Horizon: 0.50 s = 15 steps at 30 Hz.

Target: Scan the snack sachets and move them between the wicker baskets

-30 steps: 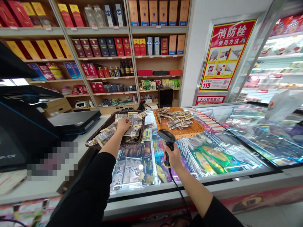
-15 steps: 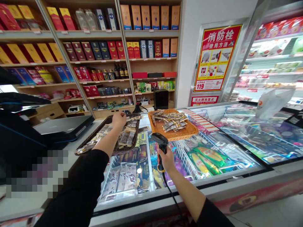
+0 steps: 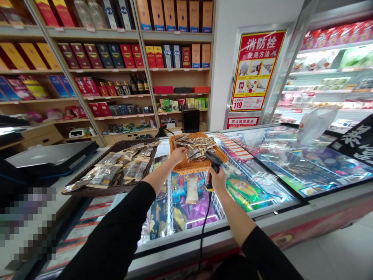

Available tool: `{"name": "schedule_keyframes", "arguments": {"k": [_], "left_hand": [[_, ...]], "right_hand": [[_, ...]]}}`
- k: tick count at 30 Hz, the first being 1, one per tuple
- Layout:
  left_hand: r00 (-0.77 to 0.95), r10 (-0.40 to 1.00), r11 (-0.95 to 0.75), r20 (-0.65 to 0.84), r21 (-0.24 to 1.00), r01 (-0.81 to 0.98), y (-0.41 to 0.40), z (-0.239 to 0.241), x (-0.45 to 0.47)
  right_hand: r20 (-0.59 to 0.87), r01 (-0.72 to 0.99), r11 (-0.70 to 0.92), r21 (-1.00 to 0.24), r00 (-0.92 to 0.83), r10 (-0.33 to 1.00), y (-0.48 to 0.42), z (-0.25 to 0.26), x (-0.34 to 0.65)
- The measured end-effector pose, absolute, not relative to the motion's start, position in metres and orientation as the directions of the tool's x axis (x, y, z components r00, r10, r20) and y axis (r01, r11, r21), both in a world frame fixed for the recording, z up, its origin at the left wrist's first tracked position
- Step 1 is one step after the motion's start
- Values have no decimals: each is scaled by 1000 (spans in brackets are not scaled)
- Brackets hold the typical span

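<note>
My left hand [image 3: 178, 154] is at the near left side of an orange wicker basket [image 3: 183, 168], its fingers drawn together beside small clear-and-brown packets [image 3: 198, 144]. Whatever those fingers hold, if anything, I cannot make out. In my right hand [image 3: 218, 178] is a black barcode scanner [image 3: 215, 158], gripped by its handle, with its head over the basket's near right rim. A black cable [image 3: 204, 221] hangs from it. To the left, a dark brown wicker basket [image 3: 109, 190] holds more packets [image 3: 106, 173].
Both baskets rest on a glass-topped chest freezer [image 3: 247, 136] with wire baskets of packaged goods inside. A flat grey-topped device [image 3: 52, 153] stands at left. Behind are shelves of boxes [image 3: 182, 56] and a red fire-hydrant notice [image 3: 258, 72]. A white plastic bag [image 3: 314, 124] is at right.
My left hand has moved right, from the dark basket to the orange one. My right hand has brought the scanner up to the orange basket's rim. The view has shifted.
</note>
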<state>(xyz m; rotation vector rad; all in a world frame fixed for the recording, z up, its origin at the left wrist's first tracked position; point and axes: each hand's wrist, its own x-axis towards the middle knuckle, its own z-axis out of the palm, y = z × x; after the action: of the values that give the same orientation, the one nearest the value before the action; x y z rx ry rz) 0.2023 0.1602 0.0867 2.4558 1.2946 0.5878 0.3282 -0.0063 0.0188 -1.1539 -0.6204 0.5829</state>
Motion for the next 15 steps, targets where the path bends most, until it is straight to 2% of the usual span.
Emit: {"name": "schedule_keyframes", "arguments": {"k": [2, 6, 11, 15], "left_hand": [[516, 837, -538, 184, 450, 713, 173, 75, 219], [565, 809, -570, 159, 446, 690, 194, 59, 236], [600, 800, -528, -16, 457, 716, 198, 55, 233], [552, 825, -543, 121, 440, 715, 183, 66, 224]], "right_hand": [[137, -110, 300, -947, 707, 693, -3, 14, 331], [173, -24, 265, -964, 701, 692, 4, 9, 329], [105, -61, 201, -978, 686, 720, 8, 10, 331], [121, -48, 211, -976, 686, 718, 4, 12, 330]]}}
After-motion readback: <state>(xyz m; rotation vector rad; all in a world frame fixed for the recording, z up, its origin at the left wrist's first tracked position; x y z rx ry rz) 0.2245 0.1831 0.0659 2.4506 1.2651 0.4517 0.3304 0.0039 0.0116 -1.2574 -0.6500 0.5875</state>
